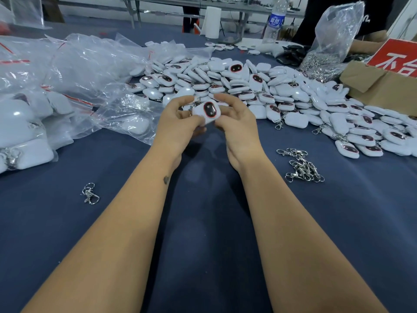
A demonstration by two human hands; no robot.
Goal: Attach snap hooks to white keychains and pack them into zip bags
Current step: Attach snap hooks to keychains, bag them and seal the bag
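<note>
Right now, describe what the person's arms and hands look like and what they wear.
Both forearms are bare, with no sleeves in view. The left hand and right hand wear no gloves; no rings or watch show. A small dark mark, perhaps a tattoo, sits on the left forearm.

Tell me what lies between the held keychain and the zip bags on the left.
Nothing visible does. Both the left hand and right hand grip the keychain above the cloth; the nearest zip bag lies just left of it, with no object between.
</note>
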